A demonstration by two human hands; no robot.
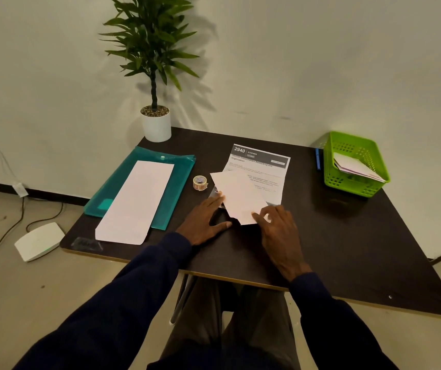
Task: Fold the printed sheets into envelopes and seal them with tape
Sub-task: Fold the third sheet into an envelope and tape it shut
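A printed sheet (264,166) with a dark "2940 KITCHEN" header lies on the dark table (347,249), right of centre. Its near part is folded up and over, showing a blank white flap (238,196). My left hand (206,222) lies flat on the table with straight fingers touching the flap's left edge. My right hand (275,228) has its fingertips on the flap's near right corner, fingers slightly bent; whether they pinch the paper is unclear. A small roll of tape (199,182) stands just left of the sheet.
A long white envelope (136,204) lies on a teal plastic folder (179,188) at the left. A green basket (355,166) holding folded papers stands far right, a blue pen (318,158) beside it. A potted plant (156,124) stands at the back corner.
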